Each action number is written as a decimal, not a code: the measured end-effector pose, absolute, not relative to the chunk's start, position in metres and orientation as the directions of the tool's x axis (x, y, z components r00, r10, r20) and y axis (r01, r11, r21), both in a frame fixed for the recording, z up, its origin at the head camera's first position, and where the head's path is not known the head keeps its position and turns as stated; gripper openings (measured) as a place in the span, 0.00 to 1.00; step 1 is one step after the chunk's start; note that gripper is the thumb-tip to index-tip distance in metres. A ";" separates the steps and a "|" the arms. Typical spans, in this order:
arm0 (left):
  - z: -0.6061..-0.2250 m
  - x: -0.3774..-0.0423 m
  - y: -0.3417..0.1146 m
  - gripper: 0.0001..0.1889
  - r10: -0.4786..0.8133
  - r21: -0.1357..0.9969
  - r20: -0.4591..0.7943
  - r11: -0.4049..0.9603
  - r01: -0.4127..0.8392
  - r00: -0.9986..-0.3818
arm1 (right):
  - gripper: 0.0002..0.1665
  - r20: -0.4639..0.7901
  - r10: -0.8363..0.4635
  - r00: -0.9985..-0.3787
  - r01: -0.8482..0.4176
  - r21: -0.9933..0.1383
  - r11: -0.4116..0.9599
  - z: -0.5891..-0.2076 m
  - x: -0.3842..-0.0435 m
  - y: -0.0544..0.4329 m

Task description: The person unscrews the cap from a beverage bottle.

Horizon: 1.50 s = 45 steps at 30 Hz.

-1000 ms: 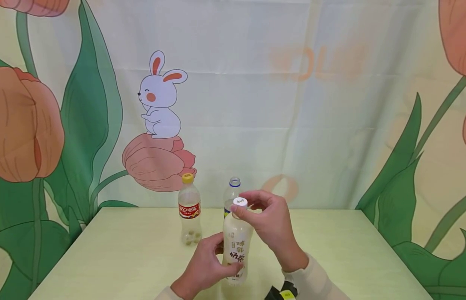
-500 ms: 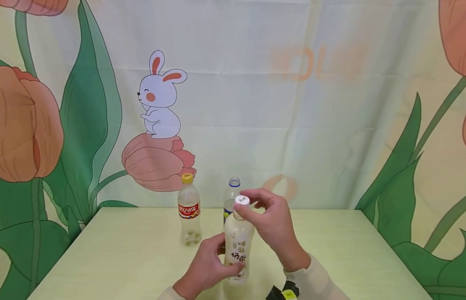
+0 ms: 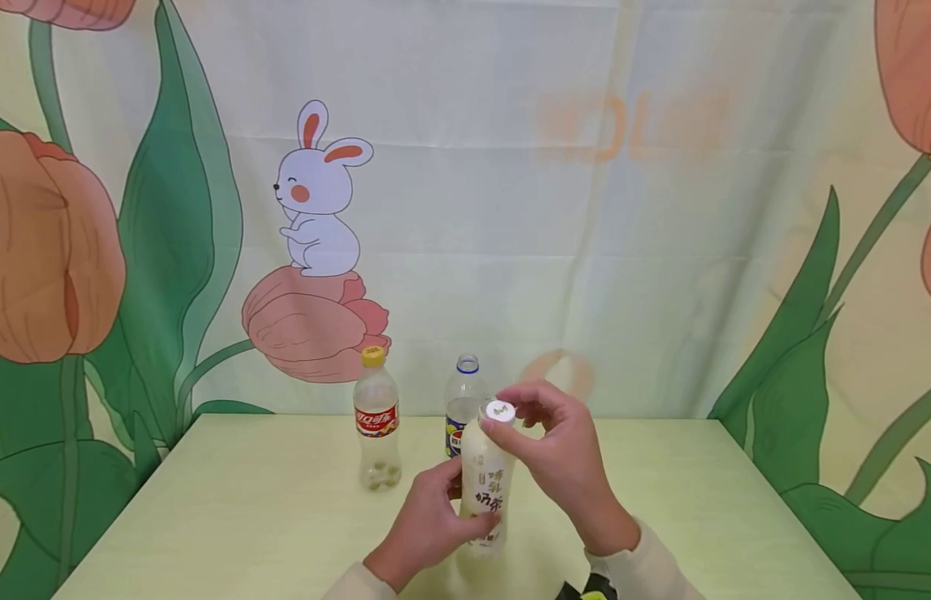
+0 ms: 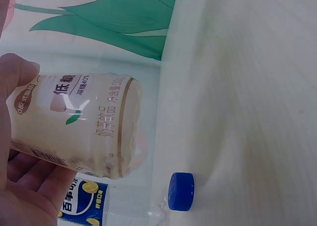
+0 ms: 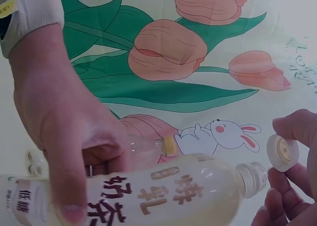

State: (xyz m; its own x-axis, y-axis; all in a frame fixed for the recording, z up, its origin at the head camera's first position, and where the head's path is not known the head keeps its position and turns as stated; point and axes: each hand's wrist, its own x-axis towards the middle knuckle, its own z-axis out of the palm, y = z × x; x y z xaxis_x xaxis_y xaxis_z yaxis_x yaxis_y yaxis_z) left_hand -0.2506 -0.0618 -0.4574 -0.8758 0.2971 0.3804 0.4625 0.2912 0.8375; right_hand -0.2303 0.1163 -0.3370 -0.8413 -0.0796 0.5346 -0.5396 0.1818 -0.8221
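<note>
My left hand grips the lower part of a clear milk tea bottle, lifted above the table with its neck up. Thumb and fingers of my right hand pinch a white bottle cap. In the right wrist view this cap sits just off the bottle's bare threaded neck, with a small gap between. From the head view the cap hides most of that neck. The left wrist view shows the milk tea bottle's base hanging clear of the tabletop.
Behind the hands stands an uncapped bottle with a blue neck ring and blue label. To its left is a cola bottle with a yellow cap. A loose blue cap lies on the table. A printed curtain hangs behind.
Both hands have shifted right with the milk tea bottle, which has risen slightly. The white cap has moved right, uncovering more of the blue-label bottle behind. The standing bottles have stayed put.
</note>
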 end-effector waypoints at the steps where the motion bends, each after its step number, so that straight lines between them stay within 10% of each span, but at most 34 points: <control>1: -0.457 -0.252 -0.060 0.25 0.296 0.837 0.376 0.299 0.459 -0.878 | 0.14 0.539 -0.082 -0.839 -0.544 -0.821 0.175 -0.339 -0.230 0.118; 45: -0.456 -0.309 0.012 0.32 0.295 0.852 0.246 0.389 0.351 -0.923 | 0.16 0.304 -0.294 -0.906 -0.401 -0.837 0.372 -0.461 -0.246 0.201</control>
